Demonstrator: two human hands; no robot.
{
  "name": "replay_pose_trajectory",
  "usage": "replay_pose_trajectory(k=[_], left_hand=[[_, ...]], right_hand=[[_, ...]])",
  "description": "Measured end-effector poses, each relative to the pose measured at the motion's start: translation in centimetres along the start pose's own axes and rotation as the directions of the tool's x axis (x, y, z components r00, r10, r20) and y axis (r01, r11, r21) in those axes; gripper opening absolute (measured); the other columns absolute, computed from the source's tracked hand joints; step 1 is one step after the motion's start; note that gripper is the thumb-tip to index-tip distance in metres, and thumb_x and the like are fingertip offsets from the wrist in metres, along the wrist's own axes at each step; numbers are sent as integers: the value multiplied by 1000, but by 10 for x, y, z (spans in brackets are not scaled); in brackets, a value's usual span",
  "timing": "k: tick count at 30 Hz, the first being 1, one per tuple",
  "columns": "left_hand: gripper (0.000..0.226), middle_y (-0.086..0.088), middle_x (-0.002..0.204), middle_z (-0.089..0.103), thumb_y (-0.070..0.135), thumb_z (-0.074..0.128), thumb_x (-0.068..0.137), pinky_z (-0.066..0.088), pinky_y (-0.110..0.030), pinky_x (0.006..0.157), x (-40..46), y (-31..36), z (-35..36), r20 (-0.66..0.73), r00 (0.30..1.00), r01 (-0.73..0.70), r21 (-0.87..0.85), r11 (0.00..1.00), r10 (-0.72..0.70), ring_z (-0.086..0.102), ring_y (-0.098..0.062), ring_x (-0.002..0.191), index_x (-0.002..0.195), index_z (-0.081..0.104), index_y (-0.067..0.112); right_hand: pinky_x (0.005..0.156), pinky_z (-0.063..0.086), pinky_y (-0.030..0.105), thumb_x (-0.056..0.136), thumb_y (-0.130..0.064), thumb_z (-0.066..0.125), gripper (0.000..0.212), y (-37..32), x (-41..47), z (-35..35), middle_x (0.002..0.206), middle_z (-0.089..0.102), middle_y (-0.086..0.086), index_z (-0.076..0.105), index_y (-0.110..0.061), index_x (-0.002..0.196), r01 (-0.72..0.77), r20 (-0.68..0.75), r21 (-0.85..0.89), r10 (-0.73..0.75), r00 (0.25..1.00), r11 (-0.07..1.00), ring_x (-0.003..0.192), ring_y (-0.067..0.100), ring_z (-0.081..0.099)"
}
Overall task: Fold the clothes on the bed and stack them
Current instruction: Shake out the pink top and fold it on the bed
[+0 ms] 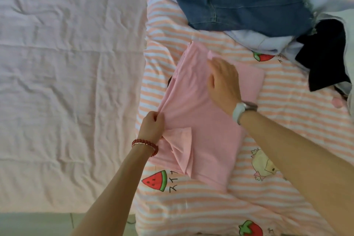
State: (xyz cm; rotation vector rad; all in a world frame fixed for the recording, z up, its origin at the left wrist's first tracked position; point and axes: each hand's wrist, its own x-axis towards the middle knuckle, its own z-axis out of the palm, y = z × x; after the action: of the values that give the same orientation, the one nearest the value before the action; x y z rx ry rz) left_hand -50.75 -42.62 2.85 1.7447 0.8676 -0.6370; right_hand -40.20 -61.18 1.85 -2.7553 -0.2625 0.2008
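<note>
The pink garment (199,120) lies half folded on the striped bed cover (287,113), the left hand (153,126) pinching its edge and the right hand (223,84) spread flat on it, while beyond it the denim pile (243,0) waits unfolded, no stack visible.

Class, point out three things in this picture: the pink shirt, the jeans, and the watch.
pink shirt (201,120), head view, on the flat middle of the cloth.
jeans (249,0), head view, on the dark blue denim.
watch (241,110), head view, on the white band at the right wrist.
</note>
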Motion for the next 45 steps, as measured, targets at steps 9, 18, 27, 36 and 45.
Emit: replay_pose_trajectory(k=[9, 18, 27, 36, 45], left_hand=[[20, -14, 92, 62, -2, 53, 79, 52, -39, 79, -18, -10, -27, 293, 956, -169, 481, 860, 24, 59, -29, 85, 99, 56, 3], [34, -2, 101, 55, 34, 67, 81, 46, -31, 74, -23, -44, -35, -41, 982, -151, 424, 893, 186, 55, -18, 86, 106, 54, 14], [36, -10, 122, 47, 32, 67, 80, 40, -41, 92, -28, -36, 13, -264, 863, -240, 538, 808, 431, 45, -28, 114, 103, 61, 5], [15, -8, 100, 57, 21, 58, 89, 42, -31, 81, -16, -32, -4, -253, 934, -213, 171, 962, 252, 52, -18, 88, 89, 58, 6], [13, -2, 89, 56, 22, 54, 91, 35, -16, 63, -6, -37, -11, -131, 943, -264, 259, 929, 305, 49, -13, 79, 84, 53, 12]], right_hand=[[100, 28, 65, 77, -11, 59, 44, -27, -157, 34, 133, 48, 24, 59, -8, 121, 83, 127, 74, -92, 988, 994, 126, 42, 43], [103, 28, 64, 83, -18, 43, 40, -32, -194, 36, 136, 50, 15, 64, -14, 117, 443, 250, 133, -462, 851, 887, 128, 34, 45], [106, 18, 63, 88, -28, 36, 50, 3, -167, 29, 145, 39, 16, 49, -14, 134, 98, 280, -138, -56, 958, 986, 134, 34, 36], [112, 18, 50, 92, -14, 41, 47, -9, -100, 20, 150, 32, 11, 41, -9, 138, 69, 175, 16, -71, 982, 997, 138, 29, 27], [101, 35, 30, 99, -16, 34, 45, -28, 59, 7, 150, 28, 2, 28, -16, 144, -189, 80, 352, 171, 982, 917, 130, 21, 39]])
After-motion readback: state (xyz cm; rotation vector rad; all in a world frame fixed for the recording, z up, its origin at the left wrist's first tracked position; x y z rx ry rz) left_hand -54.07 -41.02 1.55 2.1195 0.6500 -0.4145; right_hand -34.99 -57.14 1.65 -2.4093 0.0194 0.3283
